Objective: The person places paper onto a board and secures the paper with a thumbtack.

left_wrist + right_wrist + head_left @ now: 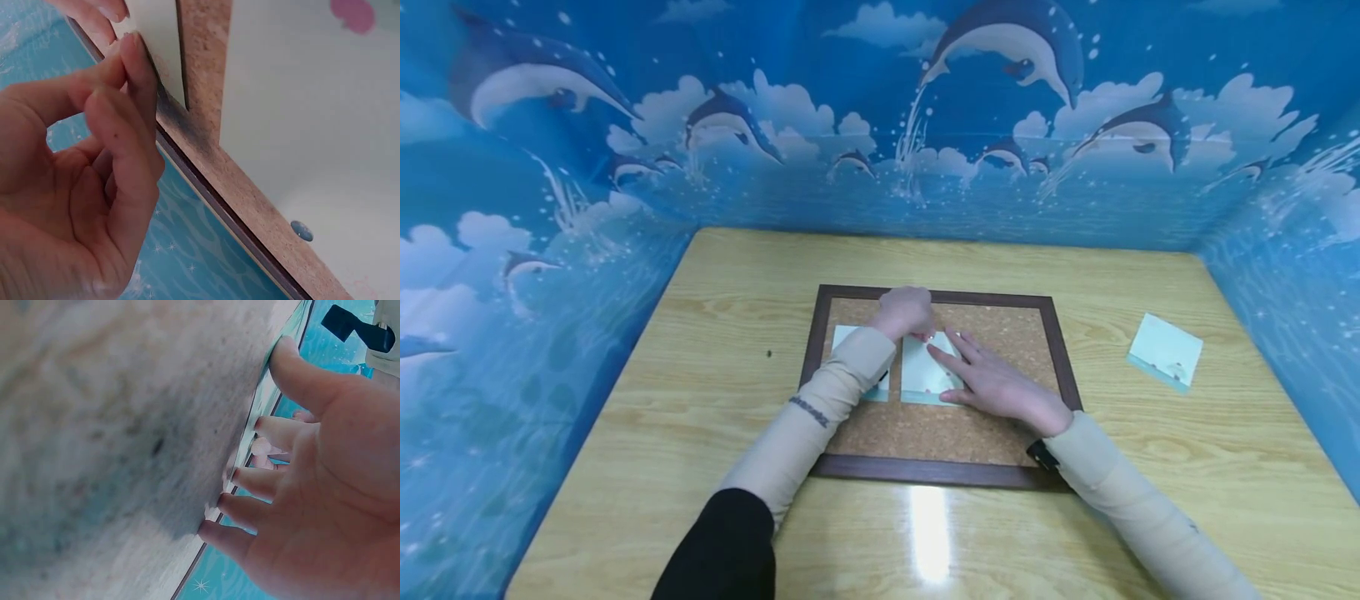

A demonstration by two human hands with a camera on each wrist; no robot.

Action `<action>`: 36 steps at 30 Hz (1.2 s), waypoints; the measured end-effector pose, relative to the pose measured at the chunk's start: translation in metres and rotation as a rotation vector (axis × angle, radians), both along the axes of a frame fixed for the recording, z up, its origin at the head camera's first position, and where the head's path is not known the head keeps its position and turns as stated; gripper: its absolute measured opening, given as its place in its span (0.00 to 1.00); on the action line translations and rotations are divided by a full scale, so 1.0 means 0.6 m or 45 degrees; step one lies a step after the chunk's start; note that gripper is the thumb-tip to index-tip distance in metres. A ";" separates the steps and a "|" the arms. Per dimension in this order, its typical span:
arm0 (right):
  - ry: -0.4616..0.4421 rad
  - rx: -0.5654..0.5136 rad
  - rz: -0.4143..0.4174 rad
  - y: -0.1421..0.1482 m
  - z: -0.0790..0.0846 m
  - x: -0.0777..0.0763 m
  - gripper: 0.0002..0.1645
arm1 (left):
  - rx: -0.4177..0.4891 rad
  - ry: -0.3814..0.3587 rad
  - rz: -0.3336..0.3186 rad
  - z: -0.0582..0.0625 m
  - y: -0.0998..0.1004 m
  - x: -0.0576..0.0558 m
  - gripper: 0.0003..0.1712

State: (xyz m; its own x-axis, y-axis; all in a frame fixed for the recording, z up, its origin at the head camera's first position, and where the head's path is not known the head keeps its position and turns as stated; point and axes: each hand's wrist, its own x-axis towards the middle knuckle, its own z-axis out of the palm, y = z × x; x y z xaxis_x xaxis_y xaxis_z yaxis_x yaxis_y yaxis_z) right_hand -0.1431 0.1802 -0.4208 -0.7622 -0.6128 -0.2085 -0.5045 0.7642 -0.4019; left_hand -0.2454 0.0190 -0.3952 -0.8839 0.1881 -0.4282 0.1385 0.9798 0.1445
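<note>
A corkboard with a dark brown frame lies on the table. Two pale green paper sheets are on it: the middle sheet and the left sheet, partly hidden by the left forearm. My left hand is at the top edge of the middle sheet, thumb and forefinger pinching a small thumbtack, mostly hidden by the fingertips. A round-headed thumbtack sits near the left sheet's top edge. My right hand rests with spread fingers on the right side of the middle sheet, fingertips touching it.
Another pale green sheet lies on the wooden table to the right of the board. A tiny dark speck is on the table at left. Blue dolphin-print curtains enclose the back and sides.
</note>
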 end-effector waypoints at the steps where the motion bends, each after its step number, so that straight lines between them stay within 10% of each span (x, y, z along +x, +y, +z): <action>1: 0.002 0.000 -0.001 0.000 0.000 0.000 0.44 | -0.011 0.004 0.000 0.001 0.000 0.001 0.03; 11: 0.024 0.008 -0.003 -0.001 0.006 0.004 0.43 | -0.013 -0.011 0.021 -0.001 -0.009 -0.001 0.12; 23: -0.060 -0.123 -0.027 0.019 0.010 -0.015 0.39 | 0.276 -0.023 -0.268 0.003 -0.047 0.037 0.11; 36: 0.380 -0.299 -0.616 0.203 0.047 -0.029 0.20 | 0.208 0.183 -0.600 0.008 -0.068 0.136 0.30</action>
State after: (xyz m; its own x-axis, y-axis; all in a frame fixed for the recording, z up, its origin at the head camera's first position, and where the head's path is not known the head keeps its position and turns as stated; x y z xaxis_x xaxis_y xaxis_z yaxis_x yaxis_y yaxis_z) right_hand -0.1607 0.3017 -0.3929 -0.9701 -0.1863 0.1556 -0.2392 0.8427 -0.4823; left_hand -0.1639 -0.0218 -0.3903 -0.7346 0.6344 -0.2406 0.5893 0.7723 0.2373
